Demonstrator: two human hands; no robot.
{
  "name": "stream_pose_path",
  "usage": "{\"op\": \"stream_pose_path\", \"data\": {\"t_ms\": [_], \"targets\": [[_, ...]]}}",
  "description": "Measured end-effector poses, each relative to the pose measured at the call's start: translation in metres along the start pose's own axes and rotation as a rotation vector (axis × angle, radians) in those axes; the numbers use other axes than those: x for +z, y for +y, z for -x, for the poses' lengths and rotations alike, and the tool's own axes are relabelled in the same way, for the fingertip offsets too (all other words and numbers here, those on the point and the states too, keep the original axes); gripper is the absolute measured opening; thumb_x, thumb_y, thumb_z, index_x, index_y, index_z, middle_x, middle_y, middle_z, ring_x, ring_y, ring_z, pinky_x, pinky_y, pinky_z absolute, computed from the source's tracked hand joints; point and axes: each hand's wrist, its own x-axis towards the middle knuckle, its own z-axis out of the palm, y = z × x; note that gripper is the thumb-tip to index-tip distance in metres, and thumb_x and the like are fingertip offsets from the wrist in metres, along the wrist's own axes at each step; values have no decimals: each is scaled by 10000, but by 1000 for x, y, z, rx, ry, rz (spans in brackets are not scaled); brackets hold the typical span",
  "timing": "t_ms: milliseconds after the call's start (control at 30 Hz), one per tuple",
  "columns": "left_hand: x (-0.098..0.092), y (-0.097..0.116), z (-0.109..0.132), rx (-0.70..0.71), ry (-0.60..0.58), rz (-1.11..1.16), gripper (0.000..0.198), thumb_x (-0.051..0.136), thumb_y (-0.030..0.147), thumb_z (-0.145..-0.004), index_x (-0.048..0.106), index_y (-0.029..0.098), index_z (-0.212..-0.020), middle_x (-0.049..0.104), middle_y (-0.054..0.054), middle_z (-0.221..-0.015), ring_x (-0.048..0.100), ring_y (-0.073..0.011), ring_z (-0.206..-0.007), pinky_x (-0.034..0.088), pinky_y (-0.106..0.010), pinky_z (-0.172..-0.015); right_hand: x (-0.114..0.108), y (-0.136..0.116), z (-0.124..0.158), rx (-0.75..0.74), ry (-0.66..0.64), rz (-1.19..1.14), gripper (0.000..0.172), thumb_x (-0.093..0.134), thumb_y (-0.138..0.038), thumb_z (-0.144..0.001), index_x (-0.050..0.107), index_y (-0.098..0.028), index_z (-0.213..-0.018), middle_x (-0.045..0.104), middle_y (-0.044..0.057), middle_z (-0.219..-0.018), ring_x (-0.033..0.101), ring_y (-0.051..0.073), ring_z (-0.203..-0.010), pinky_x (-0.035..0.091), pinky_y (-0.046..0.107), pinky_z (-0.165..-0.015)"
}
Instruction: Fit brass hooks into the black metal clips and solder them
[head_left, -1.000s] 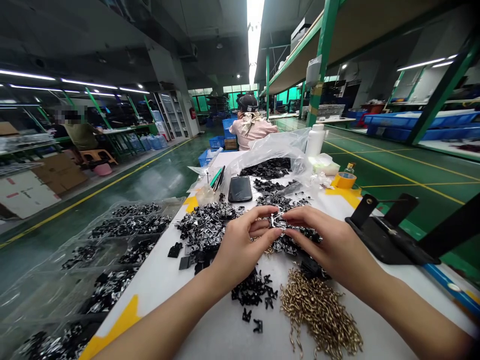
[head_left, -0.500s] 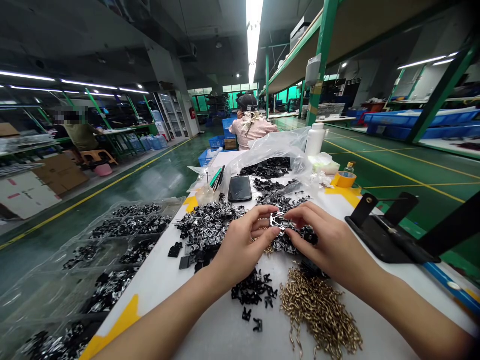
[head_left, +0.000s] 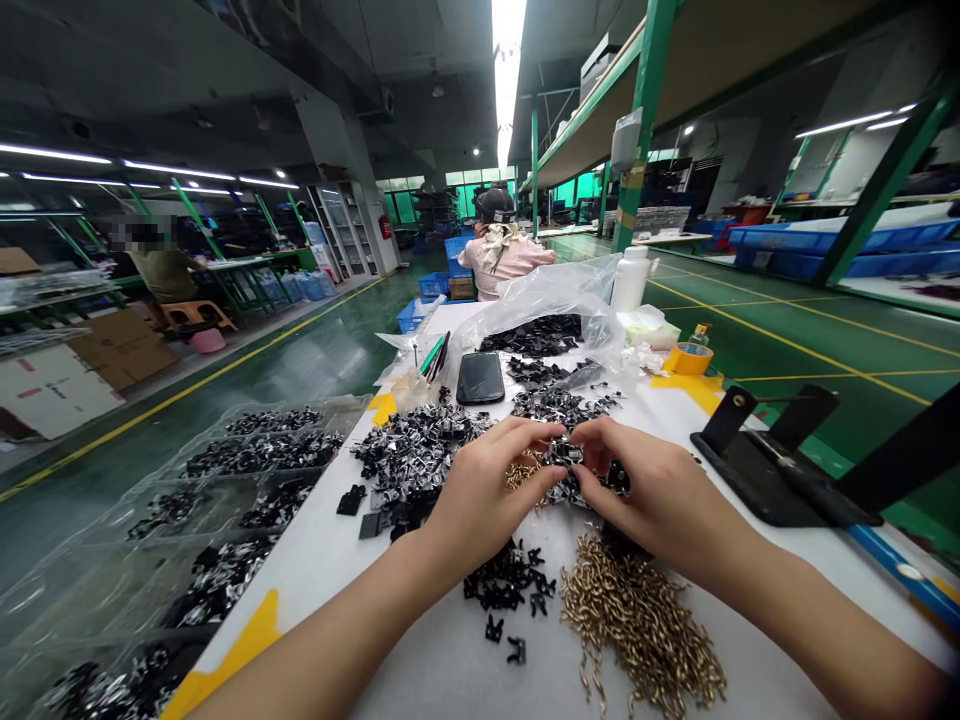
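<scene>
A factory assembly floor; white workbench [head_left: 420, 640] heaped with small metal parts [head_left: 412, 450], green steel racks [head_left: 637, 130], yellow-lined floor [head_left: 810, 340].

We can't make out the small black-and-silver part [head_left: 564, 453] between our fingers [head_left: 525, 432]: mostly hidden, too small. Clear plastic tray [head_left: 90, 620] at 7 o'clock runs off the frame edge.

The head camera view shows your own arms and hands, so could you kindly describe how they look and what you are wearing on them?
Your left hand and right hand are bare and ungloved, and your left forearm and right forearm show no sleeves. No rings, watches or bracelets are visible.
</scene>
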Motion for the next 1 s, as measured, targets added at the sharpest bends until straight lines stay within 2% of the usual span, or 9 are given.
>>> {"op": "stream_pose_path", "data": {"t_ms": [400, 600, 733, 833, 933, 1000], "targets": [[-1, 6, -3, -129, -93, 115, 301, 561, 149, -806, 571, 180, -1106, 613, -63, -1005, 594, -148, -828, 524, -289, -772, 3, -1, 1, -19, -31, 68, 121, 455, -171, -820, 469, -190, -939, 551, 13, -765, 532, 150, -693, 413, 276, -580], [0, 6, -3, -212, -114, 201, 280, 556, 175, -806, 570, 168, -1086, 624, -32, -826, 604, -138, -738, 518, -275, -723, 4, 1, 1, -22, -56, 49, 118, 454, -177, -825, 463, -187, -943, 548, 12, -778, 530, 150, -712, 419, 279, -591], [1, 5, -3, -259, -119, 272, 281, 569, 213, -810, 562, 164, -1087, 573, -7, -732, 554, -114, -632, 481, -237, -606, 3, 2, 1, -27, -81, 44, 124, 450, -194, -838, 470, -187, -960, 548, 18, -786, 530, 154, -711, 425, 281, -580], [1, 5, -3, -300, -100, 325, 290, 574, 226, -811, 557, 172, -1096, 533, 10, -699, 501, -88, -560, 423, -209, -522, 2, 1, 0, -38, -74, 38, 201, 459, -187, -835, 462, -189, -1036, 549, 51, -899, 545, 178, -808, 460, 301, -633], [1, 4, -3, -318, -80, 364, 308, 584, 239, -808, 556, 175, -1109, 539, 5, -713, 498, -89, -562, 412, -209, -514, 2, 1, -1, -67, -43, 34, 283, 474, -192, -832, 444, -189, -1113, 510, 95, -1060, 519, 213, -970, 479, 348, -753], [1, 4, -3, -323, -78, 377, 325, 593, 239, -802, 555, 170, -1117, 543, 1, -710, 511, -99, -578, 425, -215, -522, 3, 1, -2, -82, -40, 30, 302, 474, -191, -838, 439, -190, -1139, 508, 98, -1084, 501, 221, -1019, 472, 373, -807]]}}
